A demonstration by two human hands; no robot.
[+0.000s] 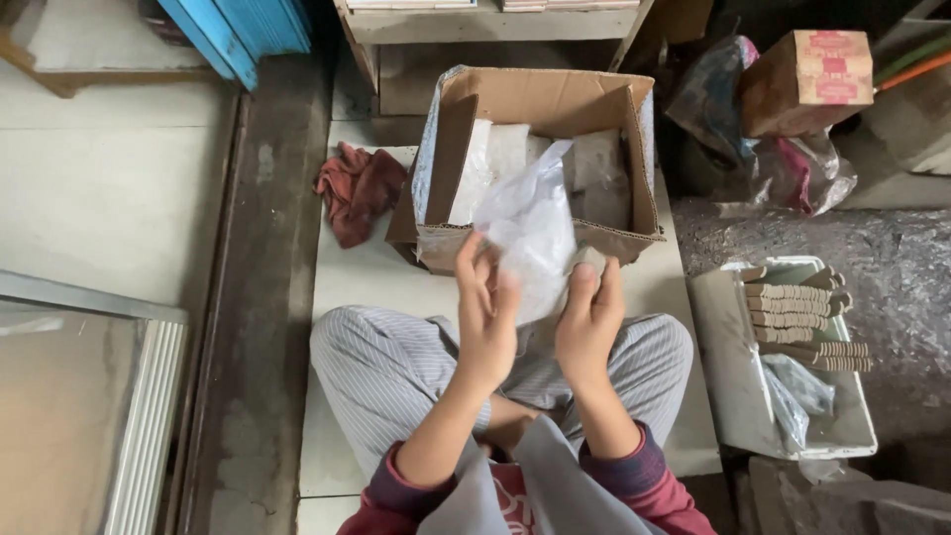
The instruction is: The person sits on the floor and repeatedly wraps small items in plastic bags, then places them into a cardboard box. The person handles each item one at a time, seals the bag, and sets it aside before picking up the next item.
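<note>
At my far left a glass pane [69, 396] in a pale frame lies flat, and past it a dark strip of floor [263, 297] runs up toward a blue panel [243, 30]. Next comes a crumpled red rag [359, 190], just beside the left flap of an open cardboard box [446, 159] that stands on the pale surface [371, 277] in front of my crossed legs. Inside the box I see white wrapped packets [490, 163]. My left hand [487, 317] is raised over my lap, its fingers [474, 260] curled against the left side of a clear plastic bag [530, 233], which rises between my hands and in front of the box's near wall. My right hand [589, 322] holds the bag's right lower edge, its fingers [586, 282] pinching the plastic together with something small and pale that I cannot make out. Further right a white tray [738, 376] sits beside my knee, holding a stack of brown ridged sticks [802, 317] and some crumpled plastic. Behind it lie dark bags [713, 99] and a small brown carton [807, 79].
</note>
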